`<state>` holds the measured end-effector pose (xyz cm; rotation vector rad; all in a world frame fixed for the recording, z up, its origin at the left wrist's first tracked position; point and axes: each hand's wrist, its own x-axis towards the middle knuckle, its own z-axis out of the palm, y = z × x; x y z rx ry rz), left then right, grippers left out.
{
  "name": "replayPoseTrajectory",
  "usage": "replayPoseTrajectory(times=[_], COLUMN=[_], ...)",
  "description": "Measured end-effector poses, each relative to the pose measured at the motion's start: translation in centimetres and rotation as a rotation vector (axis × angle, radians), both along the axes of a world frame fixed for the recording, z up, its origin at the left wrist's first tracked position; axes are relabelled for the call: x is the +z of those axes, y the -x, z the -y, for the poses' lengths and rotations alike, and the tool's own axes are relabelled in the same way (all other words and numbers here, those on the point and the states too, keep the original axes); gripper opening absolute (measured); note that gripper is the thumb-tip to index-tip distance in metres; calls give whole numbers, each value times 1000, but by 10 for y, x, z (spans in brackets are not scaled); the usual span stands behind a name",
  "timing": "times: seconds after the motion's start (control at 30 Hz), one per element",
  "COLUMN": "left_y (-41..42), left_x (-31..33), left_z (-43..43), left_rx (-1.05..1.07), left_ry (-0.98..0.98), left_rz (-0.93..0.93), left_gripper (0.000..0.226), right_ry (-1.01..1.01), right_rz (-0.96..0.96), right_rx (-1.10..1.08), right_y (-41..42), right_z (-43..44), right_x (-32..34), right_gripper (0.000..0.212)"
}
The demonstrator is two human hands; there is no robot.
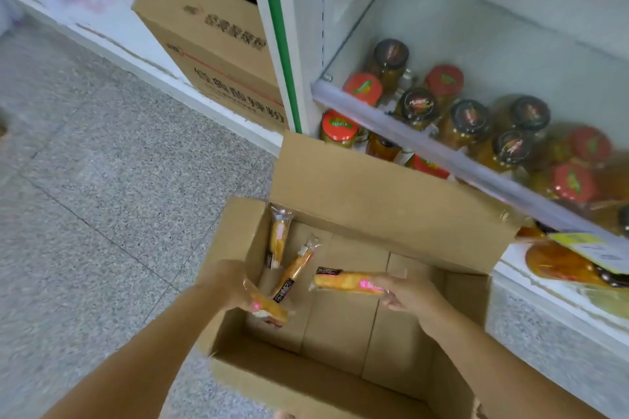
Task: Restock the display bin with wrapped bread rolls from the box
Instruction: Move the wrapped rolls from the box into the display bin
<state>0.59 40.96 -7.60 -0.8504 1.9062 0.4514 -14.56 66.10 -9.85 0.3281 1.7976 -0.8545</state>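
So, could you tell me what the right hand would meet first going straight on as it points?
Probably the slanted wrapped bread roll in the cardboard box, ahead of the roll held by the right hand; depth unclear.

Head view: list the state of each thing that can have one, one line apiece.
box: open, flaps up, nearly empty
left hand: grips the left-hand roll
left-hand roll: wrapped, held inside the box
right hand: holds the right-hand roll by one end
right-hand roll: wrapped, held level
corner roll: wrapped, against the box's left wall
slanted roll: wrapped, loose, untouched
back carton: top partly open
jars: lids on, shelved
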Motion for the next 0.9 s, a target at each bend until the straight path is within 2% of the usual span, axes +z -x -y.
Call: replayPoseTrajectory(times=[0.13,0.27,0.37,0.5,0.57,0.67,0.73,0.8,0.87,0.9], left_y=[-19,-56,-69,-69,-66,-64,-60,-50,-34,-25], left_x=[70,126,179,267,306,354,376,408,446,465], left_z=[20,33,24,-6,-23,-42,-46,-46,-49,-50], left_rx=[559,1098,1374,1549,1548,1391,1278,1089,861,757], left_ry=[-251,-606,-777,-1013,-1103,-1136,-1062,-965,-910,-880], left_rz=[-84,-244,-350,-501,-538,-579,-577,-587,-654,-694], left_gripper=[43,69,53,28,28,63,79,93,92,82], right_ry=[115,270,354,461,501,558,568,594,614,607], right_rz=[206,319,320,295,254,115,2,-99,-168,-226], right_rx=[-165,-47,50,217,314,464,570,570,504,493], right_y=[23,38,38,29,19,5,0,-3,1,3], right_z=[-5,-6,-4,0,3,9,13,17,17,17], right_x=[83,169,228,303,343,399,440,479,508,523], right_gripper=[23,40,38,13,12,18,20,26,34,37])
